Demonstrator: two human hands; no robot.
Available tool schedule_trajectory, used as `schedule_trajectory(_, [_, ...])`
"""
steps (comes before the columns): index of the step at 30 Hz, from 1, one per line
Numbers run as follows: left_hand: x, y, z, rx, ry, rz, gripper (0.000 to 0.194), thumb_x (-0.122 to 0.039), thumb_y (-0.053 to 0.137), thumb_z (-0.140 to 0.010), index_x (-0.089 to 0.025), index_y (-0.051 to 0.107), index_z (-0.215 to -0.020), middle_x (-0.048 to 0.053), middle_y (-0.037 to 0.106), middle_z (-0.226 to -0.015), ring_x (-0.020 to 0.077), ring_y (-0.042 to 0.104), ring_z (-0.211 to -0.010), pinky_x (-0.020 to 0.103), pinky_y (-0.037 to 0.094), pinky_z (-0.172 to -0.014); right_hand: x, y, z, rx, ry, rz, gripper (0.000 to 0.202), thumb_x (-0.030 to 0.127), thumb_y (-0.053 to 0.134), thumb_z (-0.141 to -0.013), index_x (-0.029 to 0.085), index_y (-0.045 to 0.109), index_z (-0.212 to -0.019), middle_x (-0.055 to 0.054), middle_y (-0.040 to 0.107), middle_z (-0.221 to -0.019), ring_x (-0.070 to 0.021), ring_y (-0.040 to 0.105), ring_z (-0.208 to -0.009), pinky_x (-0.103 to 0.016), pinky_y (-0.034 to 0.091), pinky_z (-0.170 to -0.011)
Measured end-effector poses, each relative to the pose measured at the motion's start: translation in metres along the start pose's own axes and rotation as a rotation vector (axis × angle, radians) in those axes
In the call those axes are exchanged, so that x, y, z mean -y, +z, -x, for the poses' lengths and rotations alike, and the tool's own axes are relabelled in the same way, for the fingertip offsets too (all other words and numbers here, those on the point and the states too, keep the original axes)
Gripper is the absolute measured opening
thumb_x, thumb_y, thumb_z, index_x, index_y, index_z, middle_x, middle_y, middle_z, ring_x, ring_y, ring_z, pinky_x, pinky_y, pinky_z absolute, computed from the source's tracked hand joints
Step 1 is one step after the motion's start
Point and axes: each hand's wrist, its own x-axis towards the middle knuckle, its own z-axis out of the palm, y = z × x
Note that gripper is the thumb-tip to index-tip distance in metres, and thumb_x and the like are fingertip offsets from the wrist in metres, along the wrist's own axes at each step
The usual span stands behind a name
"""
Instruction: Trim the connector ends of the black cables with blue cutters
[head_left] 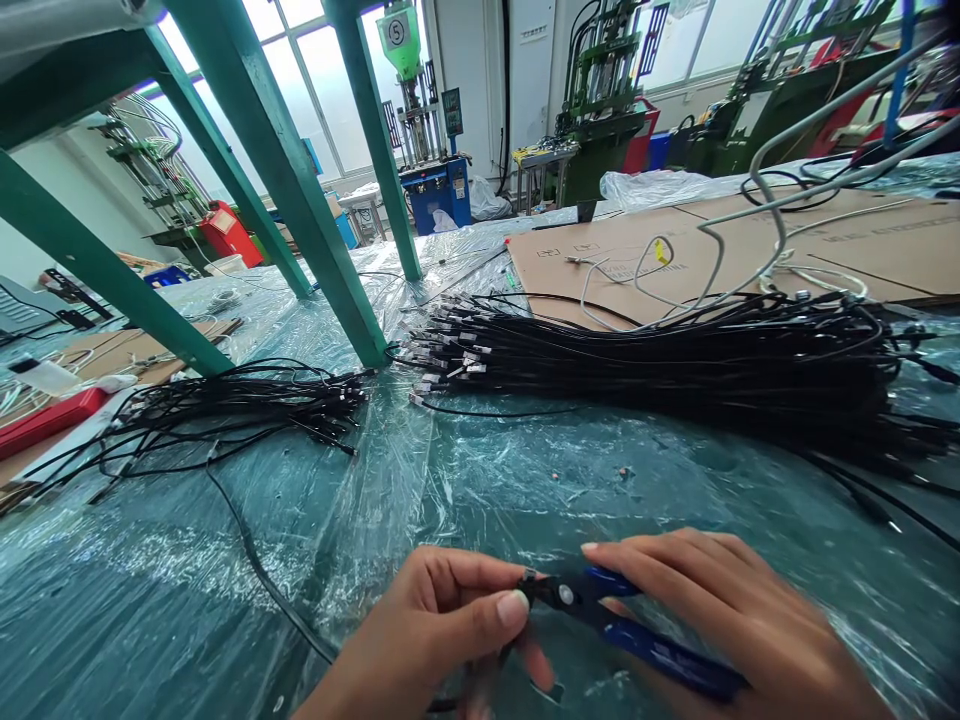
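Low in the middle of the head view, my left hand (450, 612) pinches the end of a black cable between thumb and fingertips. My right hand (739, 610) is closed around blue-handled wire cutters (671, 655), their jaws pointing left. Those jaws meet the cable end at my left fingertips, where the thumb partly hides them; I cannot tell how far they are closed. Another stretch of black cable (259, 565) runs from the small pile down to my left wrist; whether it is the held one is hidden.
A big bundle of black cables (660, 365) with metal plugs lies across the table (480, 470), which is covered in clear film. A smaller cable pile (247, 405) lies left. Green posts (292, 180) rise behind it. Flat cardboard (615, 245) carries grey cables; machines stand beyond.
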Motion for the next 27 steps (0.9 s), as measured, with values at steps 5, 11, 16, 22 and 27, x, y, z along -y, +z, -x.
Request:
schedule_trajectory(5, [-0.0011, 0.0013, -0.0007, -0.005, -0.002, -0.013, 0.038, -0.047, 0.073, -0.076, -0.013, 0.077, -0.092, 0.004, 0.069, -0.067, 0.0002, 0.044, -0.034, 0.01, 0.028, -0.033, -0.0004, 0.0002, 0.0008, 0.006, 0.001, 0.005, 0.021, 0.016, 0.05, -0.084, 0.023, 0.064, -0.099, 0.002, 0.069, -0.08, -0.0109, 0.065, -0.072, -0.023, 0.05, -0.064])
schedule_trajectory(11, [-0.0016, 0.0001, -0.0019, -0.023, 0.013, -0.032, 0.038, -0.046, 0.072, -0.078, -0.016, 0.076, -0.101, 0.004, 0.07, -0.067, 0.0006, 0.044, -0.035, 0.011, 0.029, -0.035, -0.0022, -0.0002, 0.0019, 0.025, -0.011, -0.002, 0.021, 0.016, 0.052, -0.083, 0.023, 0.063, -0.1, 0.002, 0.07, -0.08, -0.0123, 0.065, -0.07, -0.024, 0.051, -0.064])
schedule_trajectory(16, [-0.0034, 0.0007, -0.0017, -0.03, -0.003, -0.042, 0.038, -0.046, 0.072, -0.078, -0.017, 0.076, -0.103, 0.003, 0.069, -0.066, -0.0001, 0.042, -0.034, 0.011, 0.027, -0.034, -0.002, 0.0001, 0.0015, 0.003, -0.02, 0.014, 0.021, 0.015, 0.051, -0.084, 0.021, 0.064, -0.098, 0.002, 0.069, -0.079, -0.0126, 0.065, -0.069, -0.025, 0.05, -0.064])
schedule_trajectory(22, [-0.0037, 0.0022, -0.0004, -0.032, -0.007, -0.069, 0.036, -0.044, 0.068, -0.082, -0.014, 0.076, -0.099, 0.004, 0.069, -0.068, 0.0003, 0.042, -0.034, 0.012, 0.029, -0.035, -0.0011, -0.0026, 0.0027, -0.019, -0.004, 0.011, 0.022, 0.012, 0.051, -0.084, 0.02, 0.065, -0.098, 0.003, 0.069, -0.078, -0.0104, 0.064, -0.068, -0.024, 0.048, -0.065])
schedule_trajectory(27, [-0.0029, 0.0002, -0.0006, -0.02, -0.004, -0.053, 0.038, -0.044, 0.069, -0.081, -0.014, 0.074, -0.105, 0.005, 0.07, -0.069, 0.0007, 0.043, -0.034, 0.012, 0.028, -0.034, -0.0014, -0.0031, 0.0, -0.049, 0.003, 0.019, 0.021, 0.013, 0.051, -0.084, 0.021, 0.066, -0.096, 0.003, 0.069, -0.078, -0.0106, 0.064, -0.07, -0.024, 0.048, -0.066])
